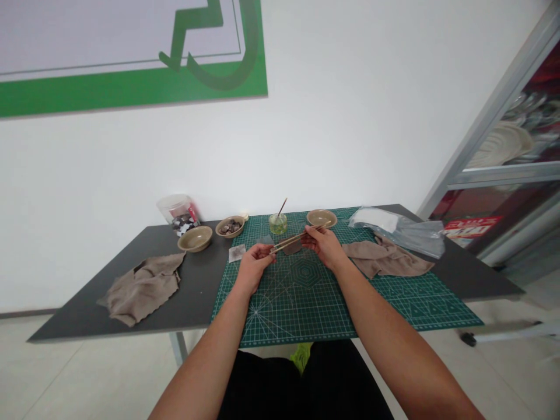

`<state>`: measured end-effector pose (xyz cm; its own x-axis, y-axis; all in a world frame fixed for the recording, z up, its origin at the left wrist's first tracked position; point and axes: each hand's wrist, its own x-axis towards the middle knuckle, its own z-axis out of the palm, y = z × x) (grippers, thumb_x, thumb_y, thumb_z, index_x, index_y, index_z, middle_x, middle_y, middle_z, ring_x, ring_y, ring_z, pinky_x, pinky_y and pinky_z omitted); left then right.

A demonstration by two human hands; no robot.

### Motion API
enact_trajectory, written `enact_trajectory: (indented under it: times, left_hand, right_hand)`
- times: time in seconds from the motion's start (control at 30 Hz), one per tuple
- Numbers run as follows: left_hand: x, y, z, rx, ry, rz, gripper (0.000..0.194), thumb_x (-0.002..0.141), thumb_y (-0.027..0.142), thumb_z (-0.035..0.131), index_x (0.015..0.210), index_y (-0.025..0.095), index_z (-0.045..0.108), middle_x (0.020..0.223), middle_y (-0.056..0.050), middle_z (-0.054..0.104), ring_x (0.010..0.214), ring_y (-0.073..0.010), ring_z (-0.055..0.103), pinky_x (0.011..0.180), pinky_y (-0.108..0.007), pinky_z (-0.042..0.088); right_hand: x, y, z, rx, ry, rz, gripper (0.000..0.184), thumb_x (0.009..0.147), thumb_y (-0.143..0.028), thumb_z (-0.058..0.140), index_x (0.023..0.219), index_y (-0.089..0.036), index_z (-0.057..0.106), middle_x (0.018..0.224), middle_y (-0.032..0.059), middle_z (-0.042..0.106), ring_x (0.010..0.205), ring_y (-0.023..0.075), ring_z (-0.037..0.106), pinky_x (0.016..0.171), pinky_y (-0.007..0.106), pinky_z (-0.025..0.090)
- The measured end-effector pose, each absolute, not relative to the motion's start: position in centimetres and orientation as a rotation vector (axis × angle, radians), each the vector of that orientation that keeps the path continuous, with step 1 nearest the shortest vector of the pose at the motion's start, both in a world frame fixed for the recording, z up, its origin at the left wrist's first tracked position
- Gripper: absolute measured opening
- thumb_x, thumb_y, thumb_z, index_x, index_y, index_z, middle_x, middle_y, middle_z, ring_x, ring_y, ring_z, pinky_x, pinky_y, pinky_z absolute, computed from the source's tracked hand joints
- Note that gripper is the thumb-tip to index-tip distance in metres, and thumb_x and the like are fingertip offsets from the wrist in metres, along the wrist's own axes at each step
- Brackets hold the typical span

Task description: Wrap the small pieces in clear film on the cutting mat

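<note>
My left hand point(255, 263) and my right hand point(322, 244) are both closed on a pair of thin wooden chopsticks point(294, 238), held above the green cutting mat point(306, 291). The left hand pinches the near ends, the right hand grips them further along towards the tips. A small dark flat piece point(292, 248) sits just under the sticks; I cannot tell if it is held. Behind stand a small glass jar point(277, 223) with a stick in it and an empty beige bowl point(321, 218).
A dark table point(87, 303) carries a brown cloth point(142, 287) at left, another brown cloth point(385, 259) at right, a beige bowl point(195, 238), a bowl of dark pieces point(230, 226), a plastic tub point(178, 212), a small packet point(237, 252) and plastic bags point(400, 230). A glass cabinet point(503, 157) stands at right.
</note>
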<state>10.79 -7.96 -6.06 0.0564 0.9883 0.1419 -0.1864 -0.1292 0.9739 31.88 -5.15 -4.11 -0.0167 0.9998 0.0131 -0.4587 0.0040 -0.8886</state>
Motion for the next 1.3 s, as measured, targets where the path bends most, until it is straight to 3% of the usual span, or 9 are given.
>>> enact_trajectory:
  times: [0.13, 0.33, 0.47, 0.83, 1.3]
  left_hand:
    - [10.8, -7.8, -6.2, 1.167, 0.957, 1.351, 0.027, 0.06, 0.025, 0.076, 0.083, 0.016, 0.065, 0.072, 0.002, 0.062, 0.064, -0.0109, 0.055, 0.065, -0.026, 0.049]
    - [10.9, -7.8, -6.1, 1.178, 0.986, 1.323, 0.028, 0.061, 0.025, 0.075, 0.085, 0.015, 0.065, 0.069, 0.002, 0.06, 0.063, -0.0107, 0.055, 0.065, -0.025, 0.048]
    - [11.0, -7.9, -5.8, 1.155, 1.002, 1.319, 0.029, 0.059, 0.025, 0.076, 0.083, 0.016, 0.065, 0.068, 0.002, 0.06, 0.063, -0.011, 0.055, 0.064, -0.026, 0.048]
    - [10.8, -7.8, -6.2, 1.18, 1.007, 1.316, 0.027, 0.062, 0.025, 0.074, 0.086, 0.017, 0.064, 0.07, 0.002, 0.062, 0.063, -0.0107, 0.056, 0.065, -0.025, 0.046]
    - [10.9, -8.0, -5.9, 1.191, 1.016, 1.305, 0.026, 0.062, 0.025, 0.074, 0.085, 0.017, 0.064, 0.07, 0.002, 0.061, 0.062, -0.0111, 0.055, 0.063, -0.024, 0.045]
  right_hand:
    - [32.2, -4.7, -3.4, -0.808, -0.808, 1.312, 0.026, 0.063, -0.038, 0.078, 0.073, -0.017, 0.066, 0.069, 0.0032, 0.069, 0.062, 0.0141, 0.065, 0.057, 0.023, 0.056]
    - [32.8, -2.9, -0.7, -0.737, -0.884, 1.092, 0.026, 0.062, -0.035, 0.079, 0.078, -0.017, 0.068, 0.08, 0.0046, 0.071, 0.076, 0.0158, 0.067, 0.075, 0.029, 0.056]
    - [31.9, -1.1, 0.0, -0.909, -0.973, 0.917, 0.027, 0.06, -0.035, 0.078, 0.079, -0.017, 0.071, 0.075, 0.0032, 0.071, 0.072, 0.0168, 0.066, 0.075, 0.032, 0.055]
    - [30.9, -0.1, 0.4, -1.212, -1.273, 0.418, 0.033, 0.078, -0.049, 0.061, 0.084, -0.018, 0.072, 0.076, 0.0056, 0.072, 0.073, 0.0208, 0.067, 0.072, 0.031, 0.05]
    - [29.5, 0.9, 1.8, -1.301, -1.702, 0.18, 0.024, 0.086, -0.039, 0.057, 0.086, -0.021, 0.072, 0.091, 0.006, 0.072, 0.089, 0.0215, 0.066, 0.083, 0.031, 0.045]
